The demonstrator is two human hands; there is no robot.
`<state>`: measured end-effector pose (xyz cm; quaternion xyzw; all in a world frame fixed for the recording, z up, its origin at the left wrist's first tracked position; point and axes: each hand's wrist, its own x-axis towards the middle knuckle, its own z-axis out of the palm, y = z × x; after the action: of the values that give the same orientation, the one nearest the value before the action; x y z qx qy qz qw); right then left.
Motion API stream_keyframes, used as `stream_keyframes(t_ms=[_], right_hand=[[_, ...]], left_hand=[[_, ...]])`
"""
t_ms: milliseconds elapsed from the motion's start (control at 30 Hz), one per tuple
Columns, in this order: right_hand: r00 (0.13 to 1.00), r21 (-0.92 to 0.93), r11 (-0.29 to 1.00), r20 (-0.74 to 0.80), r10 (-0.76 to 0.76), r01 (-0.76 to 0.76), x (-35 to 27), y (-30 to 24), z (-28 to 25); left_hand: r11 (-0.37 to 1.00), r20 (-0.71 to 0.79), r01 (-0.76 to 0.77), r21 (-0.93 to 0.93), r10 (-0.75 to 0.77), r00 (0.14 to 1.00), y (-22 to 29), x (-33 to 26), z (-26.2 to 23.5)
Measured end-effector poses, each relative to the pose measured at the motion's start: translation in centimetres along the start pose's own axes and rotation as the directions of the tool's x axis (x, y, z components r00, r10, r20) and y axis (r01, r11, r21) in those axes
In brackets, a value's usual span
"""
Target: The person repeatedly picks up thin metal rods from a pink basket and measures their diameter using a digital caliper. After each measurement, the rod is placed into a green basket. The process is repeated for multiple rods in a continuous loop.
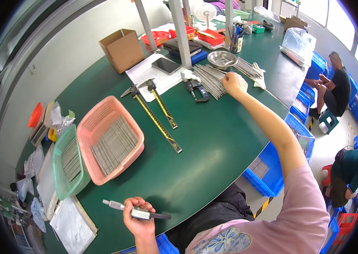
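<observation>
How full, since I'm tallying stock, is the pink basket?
Partly full: the pink basket holds grey rods lying side by side, with bare wall showing beyond them on its far side.

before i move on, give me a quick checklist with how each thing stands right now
1. Silver micrometer secure in the left grip: ok, fingers wrapped around it.
2. Micrometer reading legible: cannot tell, too small here.
3. Right grip at the loose rods: ok, at the pile's upper right side; whether it pinches one: cannot tell.
4. Dark micrometer clear of the pile: not ok, it lies right beside the rods.
5. Calipers away from both hands: ok, lying on the green bench.
6. Pink basket upright: ok, with rods inside.
</observation>
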<state>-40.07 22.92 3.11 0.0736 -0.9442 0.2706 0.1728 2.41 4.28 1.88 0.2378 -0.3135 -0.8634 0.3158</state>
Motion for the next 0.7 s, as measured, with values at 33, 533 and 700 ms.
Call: stream_keyframes(t_ms=[33,533,700], right_hand=[[0.983,-0.066,0.988,-0.117,-0.144,0.137,-0.6,0.2,0.0],[0.343,0.737,0.18,0.498,-0.796,-0.651,-24.3,-16.4,-2.3],[0.25,0.638,0.271,0.604,-0.756,-0.721,-23.7,-16.5,-2.3]], left_hand=[[1.0,0.003,0.007,0.011,-0.007,1.0,0.0,0.0,0.1],[0.931,0.31,-0.176,0.32,0.072,0.948,0.3,3.7,5.2],[0.909,0.276,-0.107,0.403,-0.009,0.961,0.6,5.7,5.4]])
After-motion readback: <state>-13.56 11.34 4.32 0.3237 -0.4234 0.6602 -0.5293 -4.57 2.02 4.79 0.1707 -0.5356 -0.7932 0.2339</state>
